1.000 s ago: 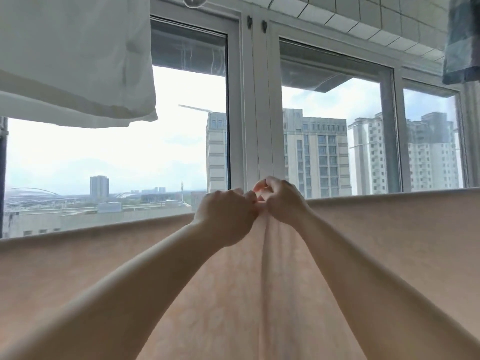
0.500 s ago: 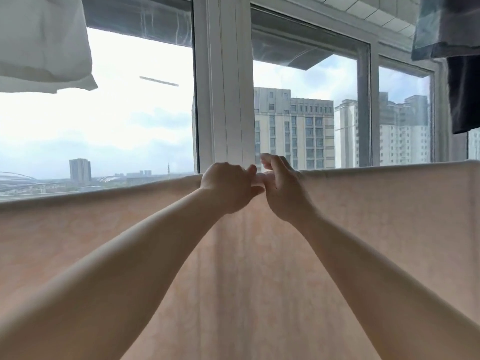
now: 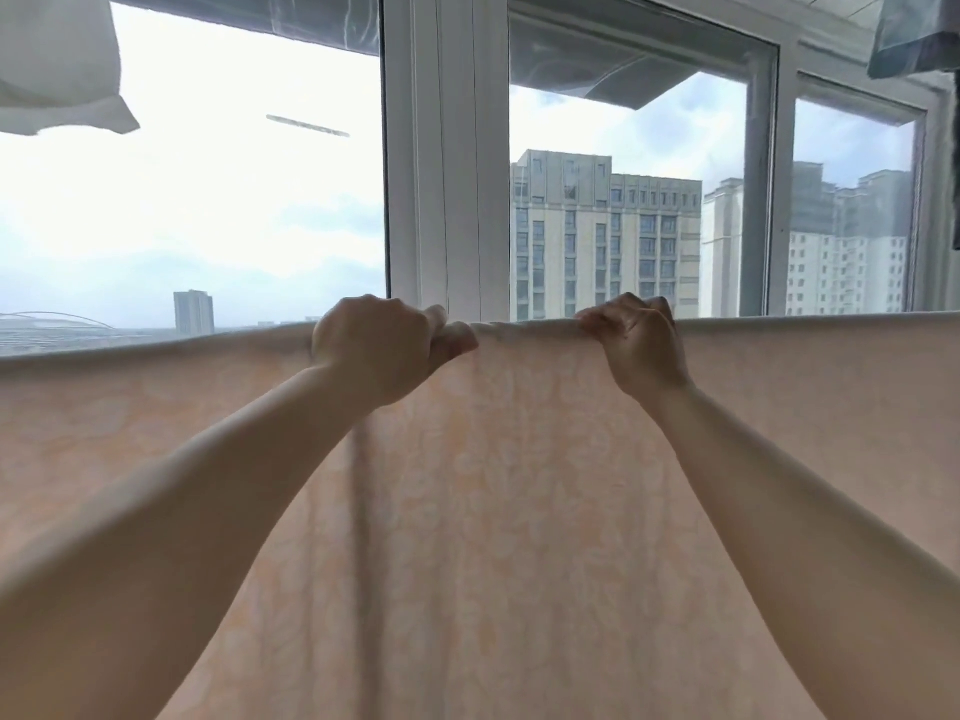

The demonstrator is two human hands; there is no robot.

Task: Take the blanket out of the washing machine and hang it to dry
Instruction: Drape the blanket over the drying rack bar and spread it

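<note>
two bare forearms reach up and forward from the bottom corners toward the blanket (image 3: 519,511), a pale peach cloth with a faint floral pattern that hangs as a wide sheet across the whole lower part of the view. its top edge runs nearly level from side to side, folded over something i can't see beneath it. a soft vertical crease drops down the blanket just below the left hand

the left hand (image 3: 379,350) sits at the blanket's top edge, a little left of its middle, fingers curled over the hem and thumb pressed on the near face, so it grips the cloth. the right hand (image 3: 641,350) grips the same edge a little right of the middle, fingers hooked over the top with the cloth bunched slightly under them. the two hands are apart, with a short taut stretch of hem between them

beyond the blanket stands the window (image 3: 447,158), its thick white frame rising straight up from between the hands. above the blanket's left end a white cloth (image 3: 57,65) hangs in the upper corner, and above its right end the corner of a blue-grey cloth (image 3: 914,33) shows. through the glass, past the blanket's edge, are tall pale buildings (image 3: 602,236) under a bright cloudy sky
</note>
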